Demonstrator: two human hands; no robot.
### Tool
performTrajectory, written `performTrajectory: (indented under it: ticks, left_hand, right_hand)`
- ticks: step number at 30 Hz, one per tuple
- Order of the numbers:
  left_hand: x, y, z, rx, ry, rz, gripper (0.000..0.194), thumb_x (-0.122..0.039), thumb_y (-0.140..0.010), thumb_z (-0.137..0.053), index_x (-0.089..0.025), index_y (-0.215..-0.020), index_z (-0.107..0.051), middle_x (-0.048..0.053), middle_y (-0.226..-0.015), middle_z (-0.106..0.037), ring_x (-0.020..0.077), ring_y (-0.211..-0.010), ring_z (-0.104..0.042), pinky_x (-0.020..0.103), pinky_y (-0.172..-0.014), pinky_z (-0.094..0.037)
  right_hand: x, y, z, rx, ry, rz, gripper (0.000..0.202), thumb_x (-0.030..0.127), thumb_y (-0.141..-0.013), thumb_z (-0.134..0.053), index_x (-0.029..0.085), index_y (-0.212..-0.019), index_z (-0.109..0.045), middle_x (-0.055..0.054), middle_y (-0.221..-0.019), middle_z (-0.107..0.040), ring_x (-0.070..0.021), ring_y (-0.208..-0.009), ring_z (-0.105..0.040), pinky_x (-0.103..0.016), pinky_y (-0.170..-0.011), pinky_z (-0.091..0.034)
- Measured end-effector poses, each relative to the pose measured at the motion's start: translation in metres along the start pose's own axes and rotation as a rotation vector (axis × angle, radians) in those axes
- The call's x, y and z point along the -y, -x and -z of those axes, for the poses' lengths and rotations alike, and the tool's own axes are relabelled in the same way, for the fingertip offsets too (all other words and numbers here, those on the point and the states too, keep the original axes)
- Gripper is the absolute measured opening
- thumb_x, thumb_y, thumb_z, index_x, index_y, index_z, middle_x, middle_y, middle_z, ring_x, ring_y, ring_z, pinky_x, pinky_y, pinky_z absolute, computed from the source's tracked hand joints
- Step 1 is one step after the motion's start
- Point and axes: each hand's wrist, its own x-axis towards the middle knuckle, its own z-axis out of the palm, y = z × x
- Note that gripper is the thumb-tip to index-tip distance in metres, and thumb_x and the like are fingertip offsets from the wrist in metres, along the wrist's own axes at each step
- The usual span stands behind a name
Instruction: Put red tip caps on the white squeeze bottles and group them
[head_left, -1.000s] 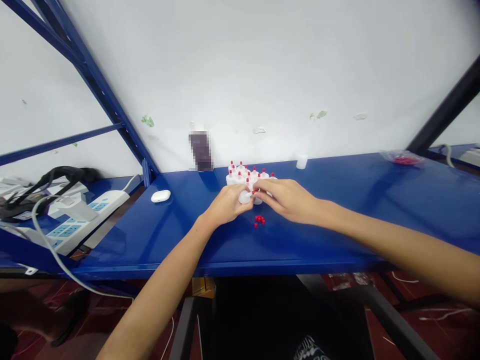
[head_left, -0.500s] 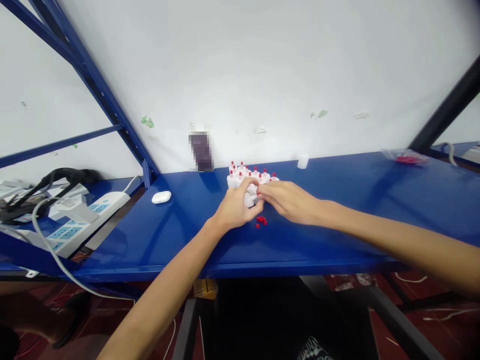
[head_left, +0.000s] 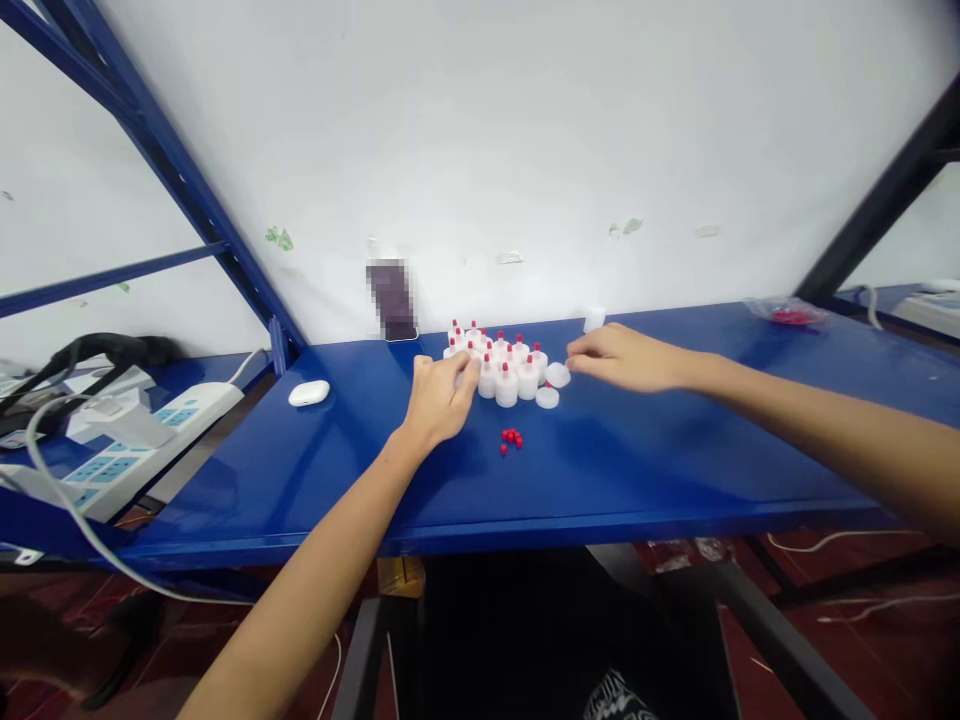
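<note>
Several white bottles with red tips (head_left: 506, 385) stand in a close group on the blue table. My left hand (head_left: 444, 392) is at the left side of the group, fingers bent over the bottles there; what its fingertips touch is hidden. At the right of the group, my right hand (head_left: 611, 358) pinches the edge of a translucent white disc-like piece (head_left: 557, 376). Just below that lies a white round piece with a red tip (head_left: 547, 397). Several small red caps (head_left: 511, 437) lie in front of the bottles.
A white earbud case (head_left: 309, 393) lies at the left, and a blurred phone (head_left: 392, 300) leans on the wall. A white cup-like item (head_left: 594, 318) stands behind my right hand. Farther right is a plastic bag with red pieces (head_left: 787, 312). A power strip (head_left: 161, 440) is at far left.
My hands have come apart: the left moved left to the bottles' side, the right moved right and up. More of the bottles' front row now shows. The camera view has shifted slightly.
</note>
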Motion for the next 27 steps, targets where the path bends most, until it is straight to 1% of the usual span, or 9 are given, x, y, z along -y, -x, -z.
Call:
performTrajectory:
  ticks: [5, 10, 12, 15, 17, 19, 21, 24, 27]
  left_hand:
    - [0.017, -0.002, -0.002, 0.055, 0.109, 0.176, 0.042, -0.035, -0.095, -0.032, -0.020, -0.060, -0.050, 0.000, -0.054, -0.052, 0.0168, -0.056, -0.052, 0.030, -0.063, -0.035]
    - [0.028, -0.003, 0.000, -0.020, 0.161, 0.226, 0.029, -0.025, -0.089, -0.035, -0.019, -0.065, -0.052, 0.000, -0.059, -0.054, 0.0156, -0.057, -0.050, 0.029, -0.059, -0.035]
    - [0.027, -0.003, 0.001, -0.048, 0.146, 0.203, 0.028, -0.027, -0.091, -0.036, -0.019, -0.071, -0.054, 0.000, -0.064, -0.056, 0.0161, -0.062, -0.051, 0.029, -0.062, -0.038]
    - [0.020, -0.003, 0.004, -0.018, 0.221, 0.075, 0.026, -0.033, -0.096, -0.040, -0.017, -0.089, -0.060, 0.003, -0.084, -0.065, 0.0174, -0.077, -0.059, 0.029, -0.073, -0.045]
    - [0.013, -0.002, 0.005, 0.022, 0.300, -0.011, 0.027, -0.038, -0.097, -0.045, -0.018, -0.101, -0.062, 0.005, -0.098, -0.068, 0.0177, -0.087, -0.062, 0.028, -0.080, -0.047]
    - [0.007, -0.001, 0.005, 0.035, 0.338, -0.046, 0.030, -0.041, -0.096, -0.050, -0.018, -0.109, -0.064, 0.005, -0.105, -0.070, 0.0184, -0.093, -0.065, 0.028, -0.084, -0.048]
    - [0.005, 0.000, 0.004, 0.031, 0.344, -0.063, 0.034, -0.042, -0.094, -0.054, -0.018, -0.115, -0.065, 0.006, -0.109, -0.072, 0.0199, -0.097, -0.067, 0.029, -0.088, -0.049]
    - [0.006, 0.001, 0.002, 0.038, 0.322, -0.092, 0.035, -0.041, -0.093, -0.057, -0.018, -0.117, -0.068, 0.007, -0.111, -0.074, 0.0203, -0.095, -0.069, 0.029, -0.087, -0.050]
    - [0.009, 0.003, -0.001, 0.036, 0.262, -0.108, 0.031, -0.034, -0.090, -0.058, -0.019, -0.114, -0.070, 0.005, -0.104, -0.076, 0.0166, -0.080, -0.069, 0.026, -0.079, -0.051]
  right_hand:
    - [-0.002, -0.024, -0.007, 0.136, -0.007, -0.007, 0.031, 0.025, -0.085, -0.041, 0.021, -0.057, -0.028, 0.003, -0.057, -0.031, -0.0113, -0.054, -0.031, -0.030, -0.056, -0.024]
    - [0.003, -0.035, -0.007, 0.192, -0.004, 0.016, 0.035, 0.031, -0.087, -0.043, 0.021, -0.056, -0.032, 0.002, -0.055, -0.034, -0.0115, -0.052, -0.033, -0.030, -0.055, -0.024]
    - [0.006, -0.032, -0.009, 0.143, 0.042, 0.002, 0.039, 0.037, -0.092, -0.040, 0.020, -0.056, -0.037, 0.001, -0.054, -0.040, -0.0123, -0.052, -0.036, -0.030, -0.055, -0.024]
    - [0.017, -0.017, -0.021, -0.100, 0.245, -0.058, 0.044, 0.043, -0.096, -0.036, 0.019, -0.061, -0.047, -0.003, -0.057, -0.050, -0.0137, -0.052, -0.040, -0.031, -0.055, -0.022]
    - [0.029, -0.004, -0.036, -0.213, 0.348, 0.042, 0.036, 0.037, -0.096, -0.036, 0.018, -0.072, -0.055, -0.005, -0.065, -0.059, -0.0141, -0.054, -0.044, -0.031, -0.055, -0.020]
    - [0.041, 0.007, -0.054, -0.122, 0.370, 0.211, 0.028, 0.036, -0.096, -0.039, 0.017, -0.092, -0.060, -0.007, -0.079, -0.067, -0.0147, -0.056, -0.049, -0.030, -0.055, -0.020]
    - [0.050, 0.014, -0.068, -0.077, 0.375, 0.260, 0.030, 0.039, -0.097, -0.040, 0.017, -0.103, -0.059, -0.008, -0.088, -0.069, -0.0155, -0.059, -0.053, -0.030, -0.053, -0.020]
    - [0.058, 0.015, -0.079, -0.038, 0.396, 0.261, 0.030, 0.039, -0.099, -0.039, 0.017, -0.097, -0.059, -0.007, -0.087, -0.069, -0.0157, -0.061, -0.056, -0.030, -0.052, -0.020]
    - [0.059, 0.013, -0.081, -0.023, 0.428, 0.264, 0.029, 0.033, -0.101, -0.037, 0.017, -0.091, -0.059, -0.006, -0.086, -0.069, -0.0147, -0.059, -0.057, -0.030, -0.052, -0.020]
